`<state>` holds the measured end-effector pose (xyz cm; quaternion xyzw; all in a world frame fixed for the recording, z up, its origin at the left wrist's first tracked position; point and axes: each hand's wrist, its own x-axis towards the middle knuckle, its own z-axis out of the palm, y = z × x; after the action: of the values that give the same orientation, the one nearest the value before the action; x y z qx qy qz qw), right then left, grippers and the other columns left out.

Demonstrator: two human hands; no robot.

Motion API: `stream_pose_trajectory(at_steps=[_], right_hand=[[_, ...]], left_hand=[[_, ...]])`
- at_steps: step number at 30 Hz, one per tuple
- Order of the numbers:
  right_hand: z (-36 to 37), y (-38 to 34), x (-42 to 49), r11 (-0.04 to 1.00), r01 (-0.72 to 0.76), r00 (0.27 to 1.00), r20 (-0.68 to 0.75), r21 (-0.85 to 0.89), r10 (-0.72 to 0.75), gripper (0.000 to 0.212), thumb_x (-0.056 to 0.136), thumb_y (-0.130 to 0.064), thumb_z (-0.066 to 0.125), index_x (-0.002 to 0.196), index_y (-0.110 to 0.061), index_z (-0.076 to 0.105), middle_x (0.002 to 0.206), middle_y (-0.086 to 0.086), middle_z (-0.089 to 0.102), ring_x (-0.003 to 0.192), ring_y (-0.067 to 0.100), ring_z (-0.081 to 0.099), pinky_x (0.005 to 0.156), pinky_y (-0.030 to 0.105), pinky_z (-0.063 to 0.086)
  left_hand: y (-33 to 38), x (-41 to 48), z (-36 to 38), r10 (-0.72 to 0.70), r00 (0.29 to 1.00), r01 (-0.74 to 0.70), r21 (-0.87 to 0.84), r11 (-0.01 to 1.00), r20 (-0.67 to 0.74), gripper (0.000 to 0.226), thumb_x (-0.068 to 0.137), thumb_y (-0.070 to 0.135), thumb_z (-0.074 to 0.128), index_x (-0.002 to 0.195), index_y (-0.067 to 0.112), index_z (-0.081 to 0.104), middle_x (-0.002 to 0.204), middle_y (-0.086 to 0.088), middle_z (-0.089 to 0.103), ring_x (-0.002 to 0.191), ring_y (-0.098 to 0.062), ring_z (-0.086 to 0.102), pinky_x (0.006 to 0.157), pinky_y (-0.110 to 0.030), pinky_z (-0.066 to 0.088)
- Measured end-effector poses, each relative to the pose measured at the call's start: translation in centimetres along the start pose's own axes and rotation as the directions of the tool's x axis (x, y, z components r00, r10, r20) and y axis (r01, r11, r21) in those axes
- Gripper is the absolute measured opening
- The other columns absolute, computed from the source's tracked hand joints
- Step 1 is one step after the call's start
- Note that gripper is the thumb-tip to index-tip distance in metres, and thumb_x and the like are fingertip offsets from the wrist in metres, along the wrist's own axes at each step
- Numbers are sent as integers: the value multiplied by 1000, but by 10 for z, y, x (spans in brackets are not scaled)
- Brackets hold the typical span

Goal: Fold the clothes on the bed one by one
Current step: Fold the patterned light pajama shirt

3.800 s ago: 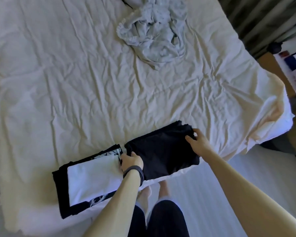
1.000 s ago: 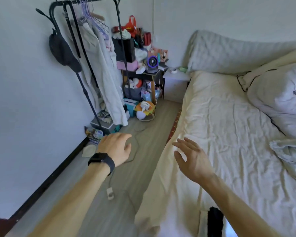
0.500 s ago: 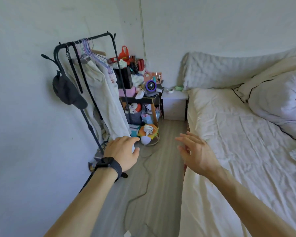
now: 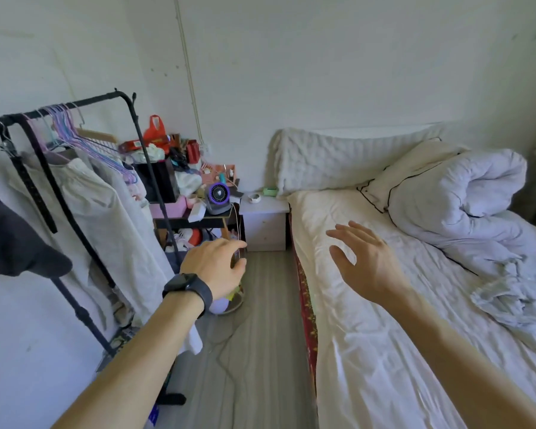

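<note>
Clothes left on the bed come down to one crumpled pale grey garment [image 4: 514, 300], lying in a heap near the right edge of the white sheet [image 4: 369, 351], just below the rolled-up white duvet [image 4: 458, 199] and touching its lower folds. From the head camera both arms reach forward, and neither hand touches any fabric. The left hand [image 4: 214, 266], a dark watch [image 4: 188, 287] on its wrist, hangs over the grey floor [image 4: 260, 351] beside the bed, back towards the camera, its fingers loosely bent downward with nothing in them. The right hand [image 4: 364, 263] hovers above the sheet near the bed's left side, palm turned inward, fingers spread and straight, well apart from the grey garment. A quilted white pillow [image 4: 331, 159] leans against the wall at the head of the bed. Next to it stands a small white nightstand [image 4: 265, 224], then a cluttered shelf with a purple fan [image 4: 218, 195]. On the left a black clothes rack [image 4: 75, 104] carries a pale shirt [image 4: 106, 218] on hangers and a black cap [image 4: 16, 246].
</note>
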<state>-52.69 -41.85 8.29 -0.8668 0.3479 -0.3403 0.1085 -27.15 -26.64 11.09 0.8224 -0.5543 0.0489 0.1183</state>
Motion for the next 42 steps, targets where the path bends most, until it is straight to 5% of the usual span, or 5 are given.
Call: stream_pose_trajectory(at_steps=[12,20,34,38,42], right_hand=[[40,58,153,962,-156,979,-166,-223,120,28,100,-28,61,125,-24,71,135,1,67,138,23,51,109,50,46],[60,120,177,831,-422,904,-237,-362,355,26,102,-34,58,123,-29,72,136,-6,66,138,22,51,114,45,41],[153,309,136,392,-896,444,-404,-207,800,36,98,-45,47,117,-32,74,130,-7,70,135,24,56,106,50,47],[184,349,132,216,-966,249,-296,-140,922,28,103,-39,54,126,-33,70,139,-8,64,144,21,45,114,43,36],[221,385,130,72,-989,92,-153,-127,984,43,105,-51,34,136,-37,61,145,-19,55,149,14,34,118,34,30]], left_hand=[[-35,270,6,307,951,-307,12,952,-25,40,100,41,47,138,33,55,139,2,59,125,-26,54,97,-39,47],[30,423,72,555,829,-549,-88,831,72,39,99,42,47,137,36,54,139,4,58,125,-24,53,100,-36,44],[280,554,294,875,310,-881,-234,411,372,41,99,42,43,138,39,50,140,10,55,129,-19,48,104,-37,38],[322,577,357,842,159,-917,-238,319,516,42,101,42,40,141,37,48,142,8,53,130,-20,47,107,-38,35],[355,593,432,786,27,-928,-277,250,617,42,101,42,40,142,36,48,146,9,50,133,-19,45,109,-36,33]])
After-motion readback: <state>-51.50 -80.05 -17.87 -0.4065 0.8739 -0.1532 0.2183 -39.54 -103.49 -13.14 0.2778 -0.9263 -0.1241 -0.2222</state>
